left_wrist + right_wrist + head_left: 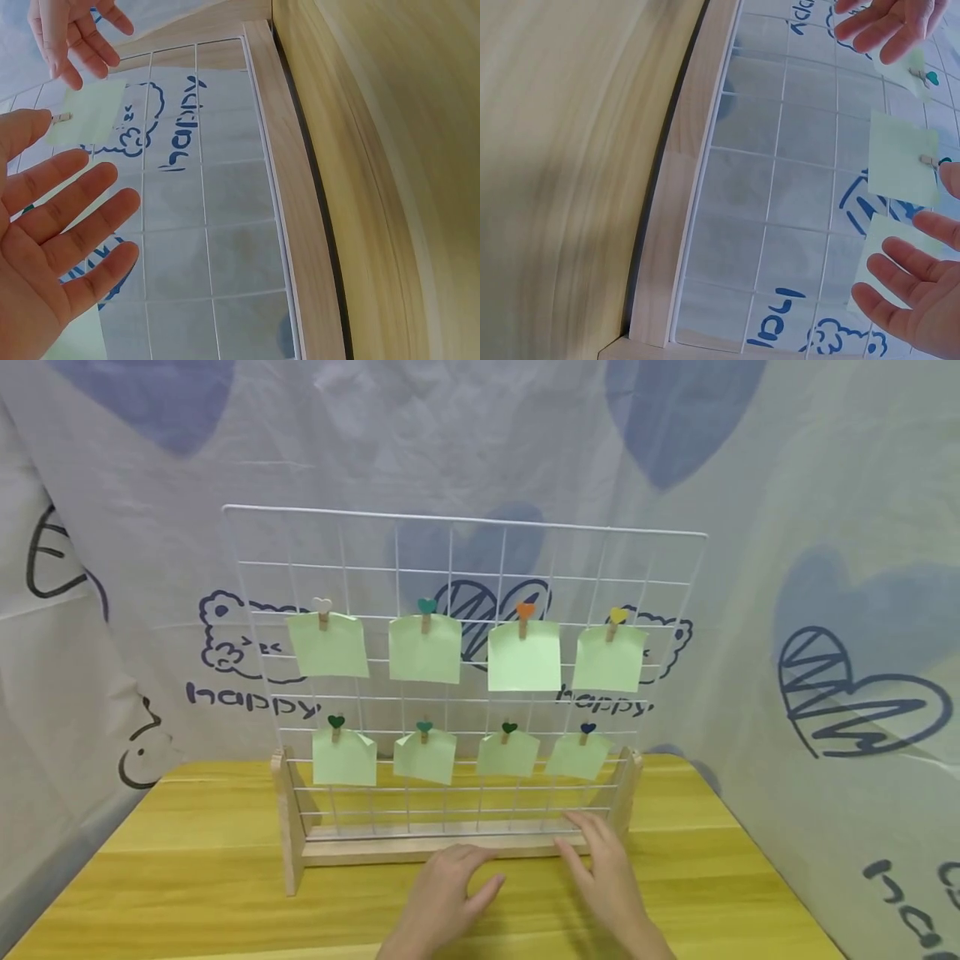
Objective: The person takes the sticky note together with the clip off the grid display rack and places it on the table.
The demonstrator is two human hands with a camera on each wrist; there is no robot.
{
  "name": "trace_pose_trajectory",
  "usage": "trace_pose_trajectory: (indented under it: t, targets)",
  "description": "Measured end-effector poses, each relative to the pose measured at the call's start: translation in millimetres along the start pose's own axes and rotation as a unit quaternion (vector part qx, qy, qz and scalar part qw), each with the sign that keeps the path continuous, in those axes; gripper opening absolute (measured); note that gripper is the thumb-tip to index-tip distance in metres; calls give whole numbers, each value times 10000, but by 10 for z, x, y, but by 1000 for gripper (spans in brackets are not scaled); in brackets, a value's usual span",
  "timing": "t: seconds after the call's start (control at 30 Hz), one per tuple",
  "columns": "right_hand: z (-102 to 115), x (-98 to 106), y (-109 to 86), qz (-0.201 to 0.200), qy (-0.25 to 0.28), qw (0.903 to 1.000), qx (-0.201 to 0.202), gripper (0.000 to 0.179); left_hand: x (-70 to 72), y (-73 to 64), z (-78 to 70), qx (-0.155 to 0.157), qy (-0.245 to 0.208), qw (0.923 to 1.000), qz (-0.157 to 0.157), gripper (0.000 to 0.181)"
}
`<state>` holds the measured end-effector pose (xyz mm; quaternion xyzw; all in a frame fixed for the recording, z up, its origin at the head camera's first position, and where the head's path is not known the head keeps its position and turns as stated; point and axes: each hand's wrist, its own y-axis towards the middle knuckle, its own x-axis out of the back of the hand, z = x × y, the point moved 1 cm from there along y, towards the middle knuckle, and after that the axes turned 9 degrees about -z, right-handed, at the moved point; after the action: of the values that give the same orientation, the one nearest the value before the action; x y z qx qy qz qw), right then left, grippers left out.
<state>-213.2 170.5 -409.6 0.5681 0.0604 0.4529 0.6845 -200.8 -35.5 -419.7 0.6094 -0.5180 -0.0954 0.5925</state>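
A white wire grid (pixel 465 700) stands upright in a wooden base (pixel 375 852) on the table. Two rows of pale green paper notes hang from it, each held by a small wooden clip with a heart on top. The upper row includes a note (pixel 524 658) under an orange heart clip (pixel 524 614); the lower row includes a note (pixel 345 760) under a dark green heart clip (pixel 336 725). In front of the base, my left hand (pixel 448 893) has its fingers spread and holds nothing. My right hand (pixel 603 877), also without anything in it, is near the base's right part, fingers extended.
The yellow wood-grain table (pixel 712 877) extends on both sides of the stand. Behind and beside it hangs a pale cloth (pixel 840 485) printed with blue hearts, bear faces and the word "happy".
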Motion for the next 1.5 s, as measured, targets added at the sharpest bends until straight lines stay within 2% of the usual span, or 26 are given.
trace_pose_trajectory:
  t: [0.43,0.77,1.03,1.23,1.5]
  targets:
    - [-91,12,103,-196,132,9995,-211,30,-91,74,-4,220,-461,9985,208,17]
    - [-130,-8,126,-301,240,9990,-236,30,-157,182,3,228,-334,9987,310,19]
    - [-170,-20,219,-434,335,9984,-159,29,-226,274,-15,567,-594,9951,558,19]
    - [-204,-21,287,-440,406,9980,-183,27,-266,390,-36,590,-831,9934,534,21]
    - [-286,-6,377,-720,415,9965,-114,26,-319,483,-57,777,-851,9920,510,20]
